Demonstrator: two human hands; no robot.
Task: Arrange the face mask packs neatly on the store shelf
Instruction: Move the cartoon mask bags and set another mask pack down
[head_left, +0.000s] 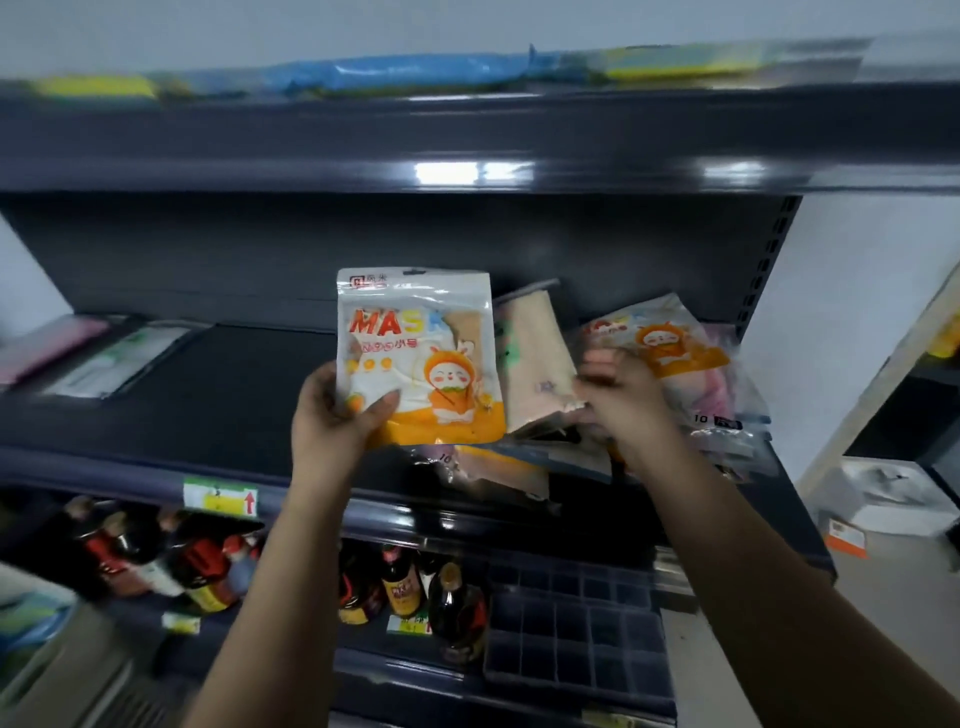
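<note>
My left hand (340, 410) grips the lower left corner of a white and orange mask pack (418, 358) printed MASK, held upright above the dark middle shelf (234, 395). A loose heap of mask packs (691, 395) lies on the right part of that shelf, with a beige pack (535, 358) leaning at its left. My right hand (618, 395) reaches into the heap with curled fingers at the beige pack's lower edge; motion blur hides whether it holds anything. Two flat packs (114, 353) lie at the shelf's far left.
The top shelf (467, 150) carries blue and yellow packs. Below, dark sauce bottles (400, 582) stand beside a dark plastic compartment tray (576, 634). A price tag (221, 496) sits on the shelf's front edge. White boxes lie on the floor at right (883, 499).
</note>
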